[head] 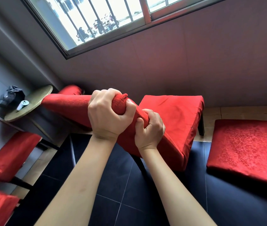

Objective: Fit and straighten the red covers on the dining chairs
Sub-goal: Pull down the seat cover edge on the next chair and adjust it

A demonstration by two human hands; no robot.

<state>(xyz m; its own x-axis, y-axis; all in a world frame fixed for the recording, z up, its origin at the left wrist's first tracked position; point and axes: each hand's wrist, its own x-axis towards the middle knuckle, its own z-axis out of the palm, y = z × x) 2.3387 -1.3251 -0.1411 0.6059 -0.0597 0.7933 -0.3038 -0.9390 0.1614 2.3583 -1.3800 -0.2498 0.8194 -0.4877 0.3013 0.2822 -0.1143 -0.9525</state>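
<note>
Your left hand [106, 115] has its fingers curled tight round the corner of the red cover [74, 105] at the top of the backrest; your right hand [150, 128] grips the same edge just below it. The cover already sheathes the backrest and seat of this chair [175, 115]. Remaining, by the look of it: seat this corner and smooth the fabric. The neighbouring chair [10, 157] and the red seat [247, 149] at your right already show red fabric; how well it fits cannot be judged.

Both hands [126, 118] around red cover [170, 115]
</note>
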